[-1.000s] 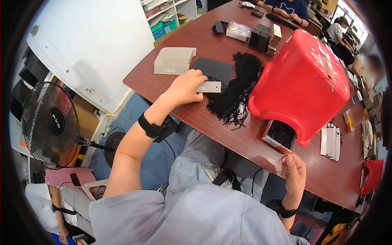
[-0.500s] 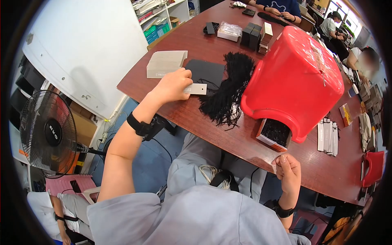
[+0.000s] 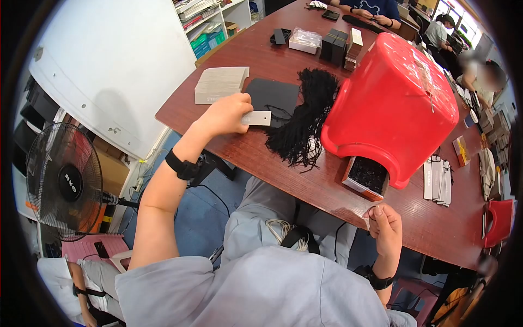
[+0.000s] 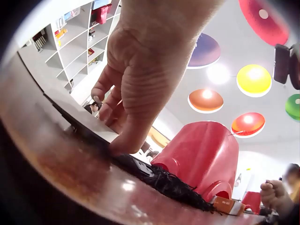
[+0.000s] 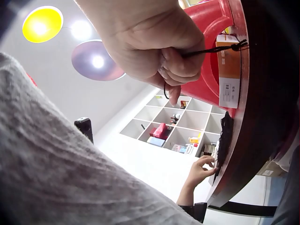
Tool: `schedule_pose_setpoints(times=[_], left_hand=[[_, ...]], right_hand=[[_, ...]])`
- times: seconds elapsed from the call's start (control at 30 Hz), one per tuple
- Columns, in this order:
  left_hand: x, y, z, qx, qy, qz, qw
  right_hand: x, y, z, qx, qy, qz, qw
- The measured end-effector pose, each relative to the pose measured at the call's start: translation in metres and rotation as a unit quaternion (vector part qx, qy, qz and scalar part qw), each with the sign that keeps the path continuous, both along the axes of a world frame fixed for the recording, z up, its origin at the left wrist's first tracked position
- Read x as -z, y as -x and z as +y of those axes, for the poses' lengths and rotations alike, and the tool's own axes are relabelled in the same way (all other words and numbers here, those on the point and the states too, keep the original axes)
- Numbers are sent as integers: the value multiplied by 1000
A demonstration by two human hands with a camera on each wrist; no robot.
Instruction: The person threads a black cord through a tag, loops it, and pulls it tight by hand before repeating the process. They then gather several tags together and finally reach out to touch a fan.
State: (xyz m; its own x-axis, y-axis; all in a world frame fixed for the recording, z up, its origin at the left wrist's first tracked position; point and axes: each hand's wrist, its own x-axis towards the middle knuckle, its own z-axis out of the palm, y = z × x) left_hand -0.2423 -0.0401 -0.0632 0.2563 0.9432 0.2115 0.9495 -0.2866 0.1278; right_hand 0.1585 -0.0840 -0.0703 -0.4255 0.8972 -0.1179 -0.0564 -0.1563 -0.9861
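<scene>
Since a second ago the left hand has barely shifted, fingers curled, still pinching a pale rectangular paper tag flat on the brown table, so the pickup looks unfinished. The right hand keeps pinching a thin black string near the table edge, beside the box of strings.

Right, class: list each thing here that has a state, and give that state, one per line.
Left hand: pinches the pale rectangular card tag, held flat on the table.
Right hand: pinches a thin black string.
Red plastic bin: tipped on its side.
Small cardboard box: open, dark contents.
</scene>
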Motion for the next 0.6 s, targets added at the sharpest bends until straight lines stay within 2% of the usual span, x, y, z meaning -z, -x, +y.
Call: schedule_pose_setpoints(times=[0.33,0.4,0.43,0.5,0.57,0.6], left_hand=[[-15,14,-4,-29,30,18,999],[-20,14,-5,-77,26,-21,996],[-23,15,-7,-72,24,-19,997],[-32,18,-15,-105,-64,-112,986],[-47,25,-27,-172,-99,-139,970],[-54,29,-36,-221,-105,-85,966]], right_hand=[[3,2,1,0,1,-3,1000],[3,-1,1,-14,7,13,1000],[4,-1,1,-9,5,14,1000],[5,-3,0,-1,8,7,1000],[5,-6,0,8,6,9,1000],[5,-8,0,6,10,9,1000]])
